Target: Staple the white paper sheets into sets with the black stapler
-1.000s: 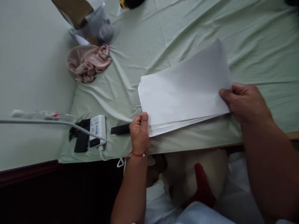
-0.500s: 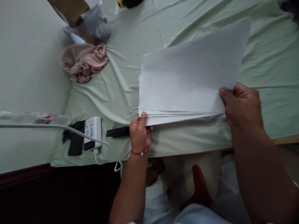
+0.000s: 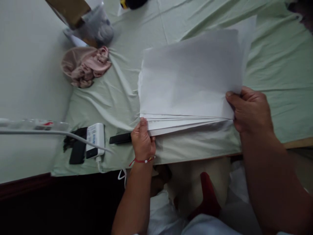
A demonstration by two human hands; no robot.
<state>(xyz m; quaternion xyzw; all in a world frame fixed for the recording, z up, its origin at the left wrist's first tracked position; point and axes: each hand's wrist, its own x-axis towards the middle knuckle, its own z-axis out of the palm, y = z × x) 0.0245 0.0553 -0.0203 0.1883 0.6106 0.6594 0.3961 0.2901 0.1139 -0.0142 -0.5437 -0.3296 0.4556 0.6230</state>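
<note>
Left grip (image 3: 143, 140): closed on the near left corner of the paper stack (image 3: 188, 78), pressing with thumb (image 3: 143, 123) on top and curling fingers (image 3: 153, 139) underneath.
Right grip (image 3: 253, 109): closed too, pinching the right edge near its close end, with thumb laid on the top sheet; largely hidden below the paper, so impossible to tell how spread underneath.
Opening: narrowed in both to little more than the sheets held.
Paper stack: spread between both grips, over the green cloth (image 3: 122, 107); cannot tell whether touching it below.
Near edges: fanned apart toward the left, drawn together toward the right grip; marked on a lower sheet with faint, unreadable print.
Bracelet (image 3: 144, 160): red, with a white bead, worn around the left wrist.
Black object (image 3: 119, 138): lying on the cloth just beside the left grip, partly covered by it.
White box (image 3: 96, 138): lying farther left, crossed by a grey cable (image 3: 61, 133).
Dark slab (image 3: 77, 152): lying just left of the white box.
Pink fabric (image 3: 88, 67): crumpled on the cloth, well apart from the paper.
</note>
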